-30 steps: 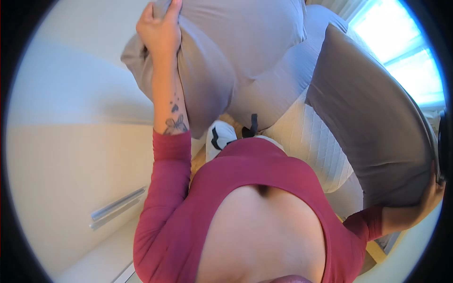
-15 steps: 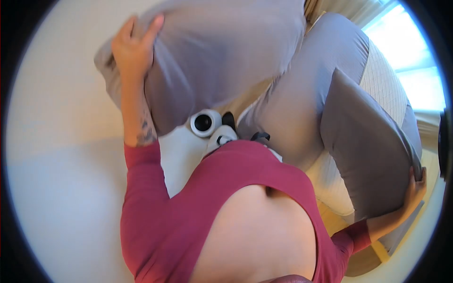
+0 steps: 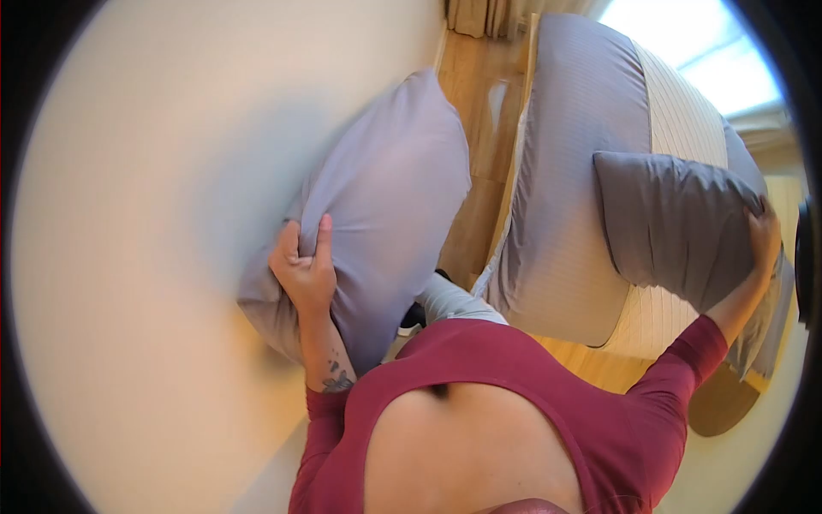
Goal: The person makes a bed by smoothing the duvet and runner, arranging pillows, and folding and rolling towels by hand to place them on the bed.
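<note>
A large grey pillow (image 3: 394,197) hangs in front of the wall at the left, its long side tilted. My left hand (image 3: 306,272) is closed on its lower left edge, the fabric bunched under the thumb and fingers. Another grey pillow (image 3: 668,218), darker in the shade, is held out at the right over the bed. My right hand (image 3: 762,236) grips its right edge, with the far fingers partly hidden behind the cloth.
The bed (image 3: 569,111) has a grey cover with a cream quilted band and stands at the right. Wooden floor (image 3: 484,154) runs between bed and wall (image 3: 171,257). A curtain (image 3: 479,17) hangs at the back, and a bright window (image 3: 711,51) lies beyond the bed.
The left pillow has come down and turned, with my left hand lower and further right. My right hand has lifted the other pillow. The view has shifted, showing more floor and bed.
</note>
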Motion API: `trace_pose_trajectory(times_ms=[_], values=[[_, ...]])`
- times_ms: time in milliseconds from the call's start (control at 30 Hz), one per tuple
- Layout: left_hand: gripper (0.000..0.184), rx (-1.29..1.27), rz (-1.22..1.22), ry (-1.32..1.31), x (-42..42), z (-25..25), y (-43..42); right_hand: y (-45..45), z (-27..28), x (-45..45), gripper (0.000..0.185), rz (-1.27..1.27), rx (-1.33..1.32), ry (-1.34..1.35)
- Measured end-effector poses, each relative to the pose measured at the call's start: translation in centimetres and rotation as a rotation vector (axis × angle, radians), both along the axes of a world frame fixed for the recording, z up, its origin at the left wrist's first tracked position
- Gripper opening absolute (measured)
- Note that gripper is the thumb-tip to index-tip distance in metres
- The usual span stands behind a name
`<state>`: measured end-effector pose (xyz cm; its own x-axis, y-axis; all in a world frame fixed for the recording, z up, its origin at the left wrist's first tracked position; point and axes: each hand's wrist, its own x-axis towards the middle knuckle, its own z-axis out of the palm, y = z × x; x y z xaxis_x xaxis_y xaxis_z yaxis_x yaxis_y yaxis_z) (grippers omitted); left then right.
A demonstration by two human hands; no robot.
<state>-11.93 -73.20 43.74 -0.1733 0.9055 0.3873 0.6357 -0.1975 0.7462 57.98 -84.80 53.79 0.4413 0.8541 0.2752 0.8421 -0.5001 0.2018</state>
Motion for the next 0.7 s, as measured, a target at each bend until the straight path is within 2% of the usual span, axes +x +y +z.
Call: trace_pose_trajectory(times_ms=[33, 100, 167, 233, 267, 300, 367, 400, 467, 533, 567, 633, 700], values=[[0.035, 0.003, -0.046, -0.004, -0.5, -0.9, 4.3, 3.7, -0.1, -2.0, 0.050, -0.004, -0.019, 0.004], [0.034, 0.032, 0.022, -0.131, 0.3, 0.1, 3.3, 2.5, 1.6, -2.7, 0.050, -0.026, 0.058, 0.027], [0.034, 0.060, -0.046, -0.178, 2.0, 0.9, 4.5, 1.3, 4.6, -2.4, 0.050, -0.053, 0.079, 0.033], [0.035, 0.123, -0.106, -0.227, 4.0, 3.4, 5.6, -0.2, 8.6, -2.4, 0.049, -0.045, 0.185, 0.182], [0.036, 0.089, -0.127, -0.207, 4.5, 6.0, 2.0, -4.6, 11.5, -3.2, 0.049, -0.069, 0.210, 0.170], [0.037, 0.080, -0.163, -0.189, 4.0, 6.0, 0.4, -9.4, 11.3, -2.9, 0.049, -0.076, 0.275, 0.157], [0.038, 0.182, -0.210, -0.192, 3.8, 5.7, -0.7, -16.6, 10.6, 0.4, 0.049, 0.131, 0.404, 0.084], [0.039, 0.248, -0.241, -0.172, 4.1, 6.6, -1.3, -19.4, 11.6, -1.2, 0.042, 0.076, 0.406, 0.046], [0.039, 0.304, -0.269, -0.162, 4.8, 8.0, -1.7, -21.5, 15.1, -13.8, 0.031, -0.147, 0.396, -0.054], [0.040, 0.336, -0.321, -0.151, 5.0, 9.5, -3.0, -26.2, 17.4, -21.0, 0.030, -0.257, 0.427, -0.095], [0.039, 0.324, -0.331, -0.193, 5.6, 11.2, -4.4, -28.7, 18.3, -21.7, 0.030, -0.267, 0.394, -0.076], [0.038, 0.352, -0.395, -0.260, 6.2, 14.2, -8.6, -36.7, 19.2, -25.0, 0.028, -0.352, 0.513, -0.150], [0.046, 0.462, -0.422, -0.329, 5.8, 15.6, -15.2, -46.1, 19.3, -28.6, 0.028, -0.444, 0.537, -0.145]])
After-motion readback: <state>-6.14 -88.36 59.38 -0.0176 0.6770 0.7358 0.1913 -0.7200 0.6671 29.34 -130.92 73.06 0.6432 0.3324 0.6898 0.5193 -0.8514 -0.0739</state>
